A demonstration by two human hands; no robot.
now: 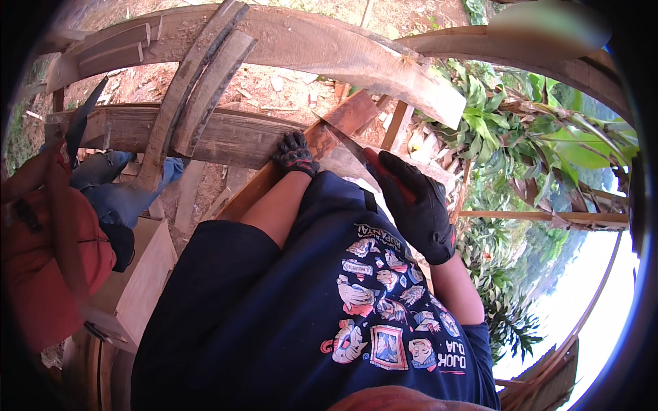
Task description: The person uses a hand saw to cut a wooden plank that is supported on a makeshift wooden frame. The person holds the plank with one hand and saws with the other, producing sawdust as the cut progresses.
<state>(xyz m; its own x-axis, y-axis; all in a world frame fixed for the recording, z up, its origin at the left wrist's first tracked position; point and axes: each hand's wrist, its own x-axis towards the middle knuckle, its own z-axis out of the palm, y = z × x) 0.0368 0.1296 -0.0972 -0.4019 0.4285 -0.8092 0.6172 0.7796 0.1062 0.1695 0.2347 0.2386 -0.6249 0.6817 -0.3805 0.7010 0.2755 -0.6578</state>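
Reddish wood, a plank (329, 133) slanting across a grey beam (226, 137), is pressed under the gloved left hand (295, 155). A red-handled blade (356, 154) is gripped by the gloved right hand (418, 205). Leaves (548, 137) are seen at right.

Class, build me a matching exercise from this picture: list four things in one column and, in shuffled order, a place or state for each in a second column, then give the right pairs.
Things:
1. left hand
2. right hand
3. curved planks
4. green plants

Places or states:
A. far right, beyond the timber
B. gloved, resting on the reddish board
C. gloved, gripping a red-handled tool
D. upper left, lying over a grey beam

Pairs: 1-B, 2-C, 3-D, 4-A
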